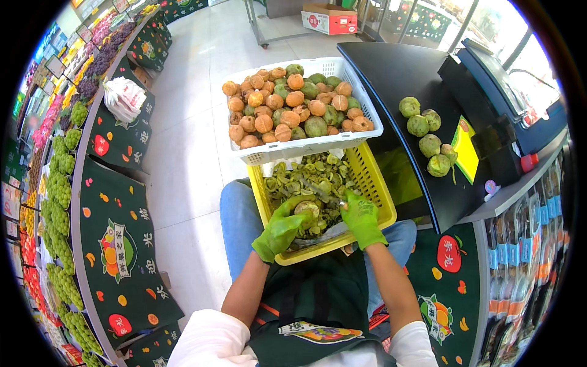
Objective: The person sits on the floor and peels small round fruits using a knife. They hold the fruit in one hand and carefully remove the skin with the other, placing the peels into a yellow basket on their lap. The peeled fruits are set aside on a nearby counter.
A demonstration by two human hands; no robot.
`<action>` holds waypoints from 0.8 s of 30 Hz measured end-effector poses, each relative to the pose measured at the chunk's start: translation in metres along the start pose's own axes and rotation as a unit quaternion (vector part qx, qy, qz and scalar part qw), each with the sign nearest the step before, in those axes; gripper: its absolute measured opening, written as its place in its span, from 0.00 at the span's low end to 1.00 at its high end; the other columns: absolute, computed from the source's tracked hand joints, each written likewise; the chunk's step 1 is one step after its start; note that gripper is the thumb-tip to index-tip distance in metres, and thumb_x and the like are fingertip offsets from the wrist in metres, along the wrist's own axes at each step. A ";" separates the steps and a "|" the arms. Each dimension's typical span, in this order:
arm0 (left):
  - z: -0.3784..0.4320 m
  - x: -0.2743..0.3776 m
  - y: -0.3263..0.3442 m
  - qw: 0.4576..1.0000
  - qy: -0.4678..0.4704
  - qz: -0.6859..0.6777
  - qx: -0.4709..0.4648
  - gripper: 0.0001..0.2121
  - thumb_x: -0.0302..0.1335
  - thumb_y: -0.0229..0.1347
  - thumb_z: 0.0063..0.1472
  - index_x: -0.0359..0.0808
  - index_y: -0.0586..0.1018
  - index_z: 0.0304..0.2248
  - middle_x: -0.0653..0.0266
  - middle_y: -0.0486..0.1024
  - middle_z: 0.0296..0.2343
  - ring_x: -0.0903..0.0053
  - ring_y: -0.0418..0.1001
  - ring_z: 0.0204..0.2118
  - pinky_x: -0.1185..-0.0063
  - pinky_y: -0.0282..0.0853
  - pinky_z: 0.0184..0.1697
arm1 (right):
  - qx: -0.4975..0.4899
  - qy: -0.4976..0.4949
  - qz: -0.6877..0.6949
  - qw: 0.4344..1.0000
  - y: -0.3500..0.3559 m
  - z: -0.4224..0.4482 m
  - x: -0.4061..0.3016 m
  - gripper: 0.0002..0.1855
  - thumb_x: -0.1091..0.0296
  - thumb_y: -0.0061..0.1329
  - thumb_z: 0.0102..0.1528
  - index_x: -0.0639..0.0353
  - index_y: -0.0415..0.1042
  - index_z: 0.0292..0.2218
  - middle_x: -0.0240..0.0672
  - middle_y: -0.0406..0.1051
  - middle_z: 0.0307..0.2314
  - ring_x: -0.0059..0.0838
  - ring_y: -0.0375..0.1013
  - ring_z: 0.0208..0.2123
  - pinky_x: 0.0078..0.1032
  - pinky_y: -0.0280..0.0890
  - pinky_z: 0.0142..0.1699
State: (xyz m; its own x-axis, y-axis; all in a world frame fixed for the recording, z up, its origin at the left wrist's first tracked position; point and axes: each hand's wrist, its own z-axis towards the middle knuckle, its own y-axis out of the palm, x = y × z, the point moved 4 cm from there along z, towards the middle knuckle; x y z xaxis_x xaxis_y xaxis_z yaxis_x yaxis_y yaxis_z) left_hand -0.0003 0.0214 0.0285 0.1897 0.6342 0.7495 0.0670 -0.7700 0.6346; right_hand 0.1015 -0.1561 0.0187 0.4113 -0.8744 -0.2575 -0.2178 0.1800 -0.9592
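Observation:
My left hand (282, 229), in a green glove, grips a round green-husked walnut (308, 209) with a pale cut face turned up. In my gloved right hand (363, 218) is a knife (323, 194), its blade pointing up and left, apart from the walnut. Both hands are over a yellow plastic basket (389, 214) in my lap, heaped with cut green husk pieces (316, 172). Just beyond it stands a white plastic crate (316, 149) full of brown husked walnuts (263, 123) and whole green ones (316, 126).
Several green walnuts (430, 145) lie on a black counter (390, 69) at right, near a yellow card (465, 149). Packaged goods (518, 247) hang below it. A fruit display with green grapes (59, 165) runs along the left, a white plastic bag (123, 98) at its edge.

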 end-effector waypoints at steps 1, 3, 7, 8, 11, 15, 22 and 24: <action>0.001 0.000 0.001 1.000 -0.017 0.014 -0.015 0.23 0.28 0.53 0.59 0.30 0.66 0.52 0.60 0.70 0.45 0.75 0.69 0.47 0.77 0.65 0.52 | 0.001 0.012 0.024 1.000 0.007 0.003 0.012 0.22 0.59 0.50 0.51 0.50 0.69 0.48 0.43 0.75 0.29 0.46 0.74 0.32 0.41 0.67 0.36; 0.000 -0.002 0.000 0.999 -0.018 -0.032 -0.007 0.22 0.30 0.51 0.60 0.30 0.67 0.52 0.60 0.70 0.45 0.75 0.69 0.47 0.76 0.65 0.53 | 0.001 0.007 0.055 0.998 0.014 0.004 0.019 0.21 0.58 0.49 0.52 0.52 0.70 0.47 0.44 0.75 0.29 0.46 0.74 0.33 0.42 0.67 0.37; 0.001 -0.012 -0.010 0.991 0.004 -0.129 -0.022 0.23 0.38 0.48 0.64 0.31 0.67 0.52 0.60 0.71 0.44 0.73 0.69 0.47 0.75 0.64 0.53 | 0.018 -0.044 0.135 0.990 0.006 -0.016 0.000 0.19 0.58 0.47 0.53 0.54 0.71 0.45 0.45 0.74 0.28 0.48 0.74 0.33 0.44 0.66 0.38; 0.001 -0.016 -0.013 0.988 0.005 -0.151 -0.014 0.24 0.42 0.47 0.65 0.31 0.67 0.52 0.60 0.71 0.44 0.73 0.69 0.47 0.74 0.64 0.53 | 0.027 -0.052 0.167 0.984 0.004 -0.020 -0.006 0.18 0.58 0.47 0.53 0.54 0.71 0.44 0.46 0.74 0.28 0.48 0.74 0.33 0.44 0.66 0.38; 0.007 -0.020 -0.013 0.982 0.009 -0.189 0.021 0.29 0.50 0.44 0.64 0.32 0.67 0.51 0.58 0.71 0.44 0.71 0.69 0.48 0.72 0.64 0.54 | -0.036 -0.046 0.151 0.987 0.013 -0.027 -0.023 0.19 0.57 0.48 0.52 0.54 0.71 0.44 0.45 0.75 0.28 0.48 0.74 0.33 0.44 0.66 0.38; 0.023 -0.019 -0.013 0.965 0.037 -0.240 0.096 0.33 0.57 0.42 0.62 0.34 0.67 0.52 0.57 0.72 0.44 0.66 0.70 0.48 0.65 0.66 0.53 | -0.035 0.014 0.155 0.987 0.034 -0.044 -0.033 0.19 0.56 0.48 0.53 0.55 0.71 0.44 0.46 0.74 0.29 0.49 0.74 0.33 0.43 0.66 0.38; 0.010 0.006 0.001 0.985 0.037 -0.166 0.012 0.27 0.45 0.46 0.64 0.34 0.64 0.55 0.56 0.65 0.51 0.64 0.61 0.56 0.61 0.56 0.59 | -0.056 0.012 0.148 0.987 0.025 -0.039 -0.031 0.20 0.56 0.48 0.53 0.56 0.70 0.45 0.48 0.74 0.29 0.50 0.73 0.32 0.44 0.66 0.38; 0.006 0.010 0.006 0.988 0.032 -0.145 -0.032 0.25 0.39 0.48 0.63 0.34 0.63 0.55 0.56 0.64 0.52 0.67 0.58 0.58 0.63 0.52 0.61 | -0.064 0.010 0.171 0.983 0.028 -0.036 -0.022 0.21 0.56 0.49 0.52 0.56 0.70 0.44 0.48 0.74 0.29 0.50 0.73 0.32 0.44 0.66 0.38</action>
State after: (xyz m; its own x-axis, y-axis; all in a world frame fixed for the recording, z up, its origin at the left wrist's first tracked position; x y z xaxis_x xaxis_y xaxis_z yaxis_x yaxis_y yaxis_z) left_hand 0.0084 0.0227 0.0390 0.1093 0.8320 0.5440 0.0465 -0.5509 0.8333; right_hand 0.0544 -0.1486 0.0022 0.2771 -0.7822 -0.5580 -0.4500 0.4075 -0.7946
